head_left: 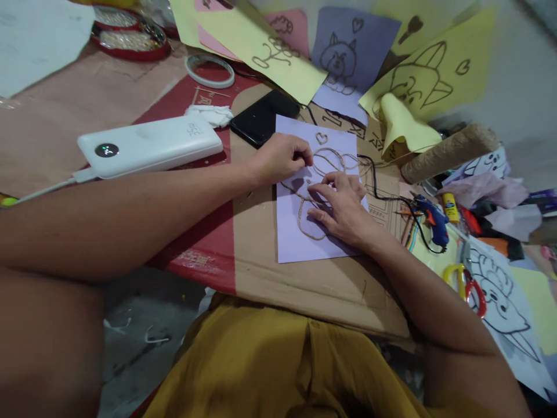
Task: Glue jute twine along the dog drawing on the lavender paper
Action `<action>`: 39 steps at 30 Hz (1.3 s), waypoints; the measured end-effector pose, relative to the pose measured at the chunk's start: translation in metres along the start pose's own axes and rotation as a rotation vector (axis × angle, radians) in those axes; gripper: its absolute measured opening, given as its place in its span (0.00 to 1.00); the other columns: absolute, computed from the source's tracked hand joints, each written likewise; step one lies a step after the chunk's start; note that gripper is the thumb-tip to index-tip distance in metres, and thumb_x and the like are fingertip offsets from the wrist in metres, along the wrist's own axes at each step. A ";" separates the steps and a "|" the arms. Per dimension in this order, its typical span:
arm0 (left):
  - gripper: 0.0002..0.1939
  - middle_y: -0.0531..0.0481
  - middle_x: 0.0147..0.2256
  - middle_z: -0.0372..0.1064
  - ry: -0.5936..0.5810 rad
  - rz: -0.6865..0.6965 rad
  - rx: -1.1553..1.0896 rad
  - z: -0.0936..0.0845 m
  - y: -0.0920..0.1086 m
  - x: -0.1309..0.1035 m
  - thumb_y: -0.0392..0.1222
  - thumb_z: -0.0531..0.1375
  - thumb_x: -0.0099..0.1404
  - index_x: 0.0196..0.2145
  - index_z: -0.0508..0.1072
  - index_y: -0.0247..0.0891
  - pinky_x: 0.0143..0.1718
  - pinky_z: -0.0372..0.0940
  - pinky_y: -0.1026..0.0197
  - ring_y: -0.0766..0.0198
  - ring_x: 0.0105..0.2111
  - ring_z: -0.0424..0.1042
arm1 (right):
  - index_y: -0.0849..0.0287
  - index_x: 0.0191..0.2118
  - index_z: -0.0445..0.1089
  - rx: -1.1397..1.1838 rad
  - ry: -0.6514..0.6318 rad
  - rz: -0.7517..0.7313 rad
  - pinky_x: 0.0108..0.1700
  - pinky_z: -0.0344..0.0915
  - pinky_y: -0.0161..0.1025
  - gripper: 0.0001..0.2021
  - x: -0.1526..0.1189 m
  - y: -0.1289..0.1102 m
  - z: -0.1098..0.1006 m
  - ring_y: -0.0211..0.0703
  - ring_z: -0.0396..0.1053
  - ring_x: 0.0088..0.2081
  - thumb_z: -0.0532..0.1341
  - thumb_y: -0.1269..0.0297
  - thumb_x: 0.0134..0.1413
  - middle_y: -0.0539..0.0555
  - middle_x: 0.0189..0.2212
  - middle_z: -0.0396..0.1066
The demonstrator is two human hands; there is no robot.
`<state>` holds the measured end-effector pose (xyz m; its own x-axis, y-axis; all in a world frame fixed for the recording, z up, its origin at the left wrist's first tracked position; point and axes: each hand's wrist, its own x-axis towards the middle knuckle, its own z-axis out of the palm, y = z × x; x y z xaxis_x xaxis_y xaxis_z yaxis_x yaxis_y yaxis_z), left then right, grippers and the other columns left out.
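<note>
Charger (150, 145): "35" on top; its screen (107, 150) is too blurry.
Cardboard (261, 249): big black letters (333, 118), partly covered, hard to read.

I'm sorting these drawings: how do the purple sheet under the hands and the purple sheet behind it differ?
The near sheet lies flat on the cardboard; the far sheet is tilted up. The left hand and right hand partly cover the near sheet's design; the far sheet's animal face shows uncovered. Both are purple with a brown heart outline.

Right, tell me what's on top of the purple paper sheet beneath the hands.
Brown twine in curved outlines, a small brown heart outline, the left hand and the right hand. Whatever lies beneath either hand is covered.
</note>
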<state>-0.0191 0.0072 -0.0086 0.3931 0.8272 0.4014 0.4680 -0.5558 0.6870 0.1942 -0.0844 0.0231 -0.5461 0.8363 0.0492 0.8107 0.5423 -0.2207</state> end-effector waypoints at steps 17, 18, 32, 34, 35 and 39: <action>0.17 0.50 0.35 0.82 -0.031 -0.003 0.030 0.000 0.001 0.001 0.28 0.57 0.56 0.34 0.85 0.38 0.43 0.68 0.63 0.63 0.37 0.79 | 0.55 0.59 0.64 0.139 0.180 -0.065 0.60 0.56 0.58 0.20 -0.004 -0.003 0.002 0.59 0.61 0.58 0.60 0.53 0.65 0.61 0.57 0.70; 0.17 0.50 0.35 0.82 -0.032 -0.007 0.029 -0.001 0.001 0.001 0.28 0.57 0.56 0.34 0.85 0.38 0.43 0.69 0.63 0.63 0.37 0.79 | 0.54 0.59 0.63 0.131 0.144 -0.056 0.60 0.55 0.59 0.20 -0.004 -0.004 0.002 0.59 0.61 0.58 0.60 0.55 0.65 0.60 0.56 0.71; 0.16 0.51 0.35 0.82 -0.048 0.002 0.053 -0.001 0.001 0.001 0.29 0.57 0.57 0.35 0.84 0.38 0.42 0.68 0.63 0.63 0.36 0.78 | 0.55 0.68 0.56 0.099 0.182 -0.038 0.60 0.52 0.60 0.28 -0.005 -0.004 0.004 0.60 0.60 0.60 0.60 0.57 0.66 0.58 0.57 0.75; 0.16 0.51 0.34 0.81 -0.048 0.009 0.051 -0.001 0.001 0.001 0.29 0.57 0.57 0.35 0.84 0.37 0.42 0.67 0.63 0.63 0.36 0.77 | 0.54 0.67 0.57 0.096 0.210 -0.031 0.60 0.53 0.58 0.28 -0.009 -0.004 0.002 0.58 0.62 0.59 0.61 0.58 0.65 0.57 0.55 0.76; 0.16 0.50 0.34 0.81 -0.043 0.017 0.049 -0.001 0.000 0.000 0.29 0.57 0.57 0.34 0.84 0.37 0.42 0.67 0.62 0.63 0.35 0.77 | 0.54 0.66 0.59 0.092 0.219 -0.028 0.59 0.53 0.57 0.27 -0.011 -0.005 0.001 0.58 0.63 0.58 0.62 0.59 0.65 0.57 0.55 0.76; 0.15 0.48 0.35 0.80 0.045 0.133 0.060 -0.002 -0.001 -0.002 0.29 0.57 0.57 0.35 0.83 0.37 0.42 0.68 0.61 0.62 0.35 0.76 | 0.56 0.63 0.63 0.067 0.231 -0.010 0.57 0.54 0.55 0.26 -0.023 -0.003 0.000 0.57 0.64 0.56 0.65 0.63 0.60 0.58 0.54 0.75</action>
<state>-0.0218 0.0062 -0.0088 0.4200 0.7480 0.5139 0.4612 -0.6636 0.5891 0.2040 -0.1056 0.0225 -0.4848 0.8313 0.2719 0.7855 0.5505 -0.2826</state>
